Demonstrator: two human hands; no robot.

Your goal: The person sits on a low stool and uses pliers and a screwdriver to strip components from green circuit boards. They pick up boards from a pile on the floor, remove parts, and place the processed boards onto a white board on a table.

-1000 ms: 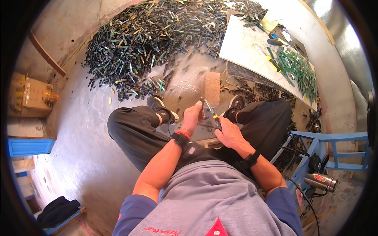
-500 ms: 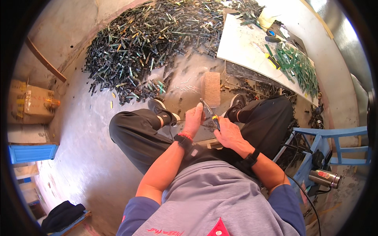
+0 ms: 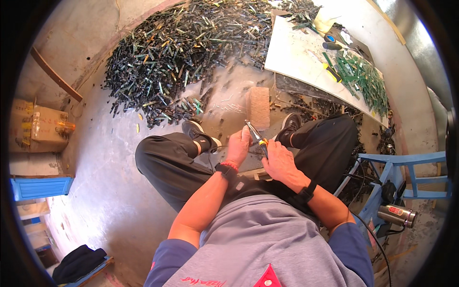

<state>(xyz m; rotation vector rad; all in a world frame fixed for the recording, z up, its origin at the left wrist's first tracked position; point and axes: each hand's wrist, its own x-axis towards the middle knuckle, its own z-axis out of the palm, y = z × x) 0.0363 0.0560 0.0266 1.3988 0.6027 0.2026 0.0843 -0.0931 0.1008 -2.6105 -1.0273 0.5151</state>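
Observation:
My right hand [image 3: 279,161] is wrapped round a pair of pliers [image 3: 257,135] with yellow and black handles, its metal jaws pointing away from me and to the left. Beside those jaws, my left hand [image 3: 237,146] is closed with thumb and fingers pinched together. What it pinches is too small to make out. Both hands are between my knees, just on the near side of a reddish-brown brick [image 3: 258,107] on the floor. Small silvery slivers [image 3: 228,106] lie scattered left of the brick.
A large heap of dark strips [image 3: 162,57] covers the far floor. At the far right, a pale board [image 3: 296,52] bears green strips [image 3: 361,79], a screwdriver [image 3: 331,46] and a yellow-black tool [image 3: 333,73]. A blue stool [image 3: 389,162] and steel flask [image 3: 398,216] are right; a carton [image 3: 48,125] is left.
The pliers have turned slightly, showing more of their yellow grips. Both hands stay almost where they were, and the whole view has shifted a little.

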